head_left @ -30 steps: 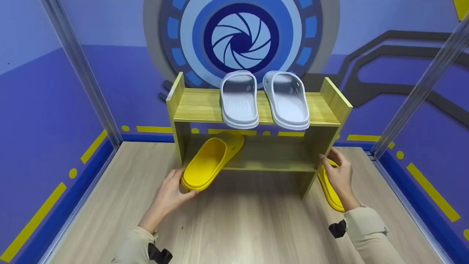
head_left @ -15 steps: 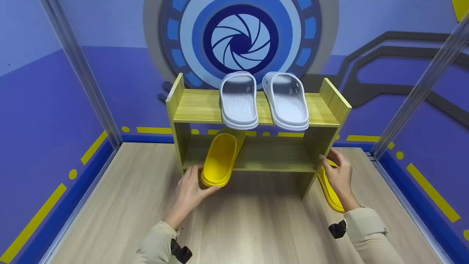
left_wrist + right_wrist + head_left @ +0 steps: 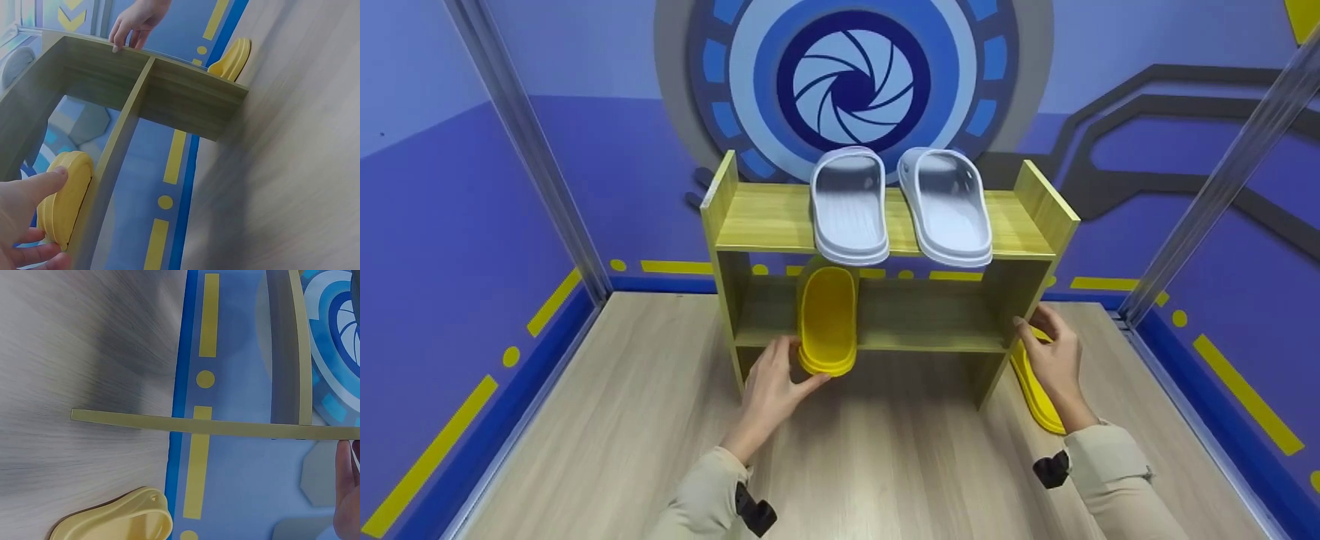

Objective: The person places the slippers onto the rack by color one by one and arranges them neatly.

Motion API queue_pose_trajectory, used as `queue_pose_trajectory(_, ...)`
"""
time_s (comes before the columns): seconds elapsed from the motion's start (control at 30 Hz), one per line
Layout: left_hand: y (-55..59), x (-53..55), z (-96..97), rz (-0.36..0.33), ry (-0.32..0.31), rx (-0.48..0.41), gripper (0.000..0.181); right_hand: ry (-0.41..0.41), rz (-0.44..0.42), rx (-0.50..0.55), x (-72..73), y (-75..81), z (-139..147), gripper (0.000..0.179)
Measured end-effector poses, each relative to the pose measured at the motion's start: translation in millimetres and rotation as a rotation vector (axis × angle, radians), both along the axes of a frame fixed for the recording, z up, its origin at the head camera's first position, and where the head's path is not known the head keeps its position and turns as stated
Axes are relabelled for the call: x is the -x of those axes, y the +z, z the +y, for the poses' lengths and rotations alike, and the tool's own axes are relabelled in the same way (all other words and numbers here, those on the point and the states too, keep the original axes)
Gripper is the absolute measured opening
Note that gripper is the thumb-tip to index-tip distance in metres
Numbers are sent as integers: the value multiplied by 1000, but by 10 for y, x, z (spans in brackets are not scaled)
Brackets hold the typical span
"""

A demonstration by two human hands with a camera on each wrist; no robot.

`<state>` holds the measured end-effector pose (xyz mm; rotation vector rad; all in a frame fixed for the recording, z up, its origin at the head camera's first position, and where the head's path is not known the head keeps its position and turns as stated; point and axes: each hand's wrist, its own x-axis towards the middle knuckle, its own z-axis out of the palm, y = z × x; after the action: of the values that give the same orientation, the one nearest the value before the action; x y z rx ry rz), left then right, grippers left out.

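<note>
My left hand (image 3: 771, 391) holds a yellow clog (image 3: 829, 324) by its heel end, thumb on one side and fingers on the other. The clog sits at the lower shelf of a small wooden shoe rack (image 3: 930, 346), toe pointing inward and heel past the front edge. In the left wrist view, the clog (image 3: 68, 197) lies against the shelf board. My right hand (image 3: 1054, 358) touches the outside of the rack's right side panel with its fingertips. Beneath that hand, a second yellow clog (image 3: 1039, 397) lies on the floor, partly hidden.
Two pale grey clogs (image 3: 850, 214) stand side by side on the rack's top shelf. Behind the rack rises a blue and purple printed wall (image 3: 622, 180), with metal posts (image 3: 540, 172) at the corners. The floor (image 3: 885, 465) is light wood-grain.
My left hand has moved right and slightly inward with the yellow clog, turning it from slanted to straight along the lower shelf. The right hand and the rack have stayed still.
</note>
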<state>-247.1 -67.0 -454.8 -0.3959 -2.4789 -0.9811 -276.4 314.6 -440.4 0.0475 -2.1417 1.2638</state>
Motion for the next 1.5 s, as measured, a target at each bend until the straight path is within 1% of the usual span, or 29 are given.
queue_pose_trajectory(0.2, 5, 35, 31, -24, -6, -13, 59, 19, 3, 15, 3, -2, 1, 35)
queue_pose_trajectory(0.3, 1, 69, 31, -21, -9, -18, 58, 18, 0, 9, 1, -5, 3, 35)
queue_pose_trajectory(0.47, 3, 113, 29, -13, -19, -20, 57, 17, 23, 18, 17, -21, 2, 33)
queue_pose_trajectory(0.57, 8, 122, 21, -19, -23, -19, 57, 18, 21, 28, 14, -20, -3, 32)
queue_pose_trajectory(0.67, 22, 119, -7, -23, -12, -10, 58, 21, 10, 22, -1, -9, -4, 34)
queue_pose_trajectory(0.7, 31, 118, -23, -14, -5, -6, 58, 24, 5, 20, -29, 27, -26, 34)
queue_pose_trajectory(0.77, 60, 120, -70, 18, 12, 7, 58, 31, 4, 24, -86, 94, -72, 34)
queue_pose_trajectory(0.8, 79, 123, -99, 41, 20, 7, 57, 30, 4, 24, -88, 96, -74, 34)
queue_pose_trajectory(0.87, 133, 134, -168, 107, 36, -6, 53, 29, 6, 27, -90, 99, -77, 34)
queue_pose_trajectory(0.9, 167, 139, -206, 146, 41, -22, 50, 28, 5, 29, -89, 99, -77, 34)
queue_pose_trajectory(1.0, 280, 174, -323, 287, 55, -85, 41, 26, 13, 27, -18, 1, -5, 35)
queue_pose_trajectory(1.07, 357, 206, -400, 384, 78, -129, 37, 31, 21, 29, -16, 1, -2, 35)
queue_pose_trajectory(1.13, 423, 246, -470, 469, 121, -168, 36, 34, 26, 30, -15, -1, -3, 34)
queue_pose_trajectory(1.2, 475, 282, -529, 507, 178, -212, 40, 34, 30, 31, -12, 0, -5, 34)
queue_pose_trajectory(1.23, 498, 298, -554, 511, 209, -231, 43, 36, 32, 32, -11, 1, -6, 34)
queue_pose_trajectory(1.3, 535, 325, -597, 476, 254, -263, 52, 37, 29, 31, -8, 0, -4, 34)
queue_pose_trajectory(1.37, 562, 345, -629, 398, 279, -276, 62, 34, 27, 31, -2, -1, -3, 34)
queue_pose_trajectory(1.43, 583, 363, -652, 287, 278, -270, 72, 28, 23, 30, -3, -2, -1, 34)
queue_pose_trajectory(1.5, 598, 379, -668, 155, 260, -258, 80, 18, 17, 28, -7, 0, -3, 35)
